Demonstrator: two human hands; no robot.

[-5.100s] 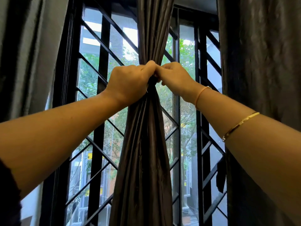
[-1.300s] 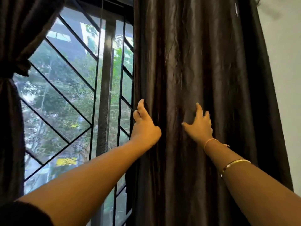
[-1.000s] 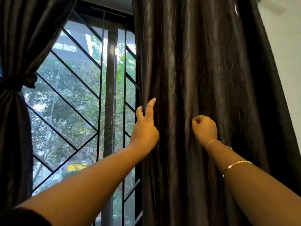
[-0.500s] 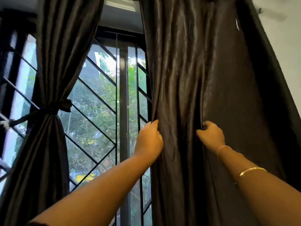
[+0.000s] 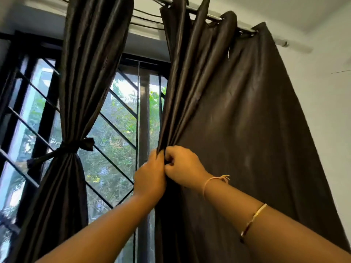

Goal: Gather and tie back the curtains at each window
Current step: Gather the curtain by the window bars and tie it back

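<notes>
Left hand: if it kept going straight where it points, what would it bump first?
The untied curtain: the left hand grips its gathered edge. Beyond, probably the window grille; depth is unclear.

1. The curtain rod is smooth bare metal with a dull silver shine.
2. The loose curtain, hanging from the right end of the curtain rod, is dark brown woven cloth. Its folds have a satin sheen, while its flat spread looks matt and finely crinkled.
3. The tied curtain, further left on the curtain rod, is the same cloth, glossier along its tight pleats.
4. The tie-back, well below the curtain rod, is a strip of matching dark cloth.
5. The window grille, behind and below the curtain rod, is smooth black-painted metal.
6. The wall, right of the curtain rod, is matt white.
7. Far below the curtain rod, the bangle is polished gold-coloured metal and the thread bracelet is pale matt string.
</notes>
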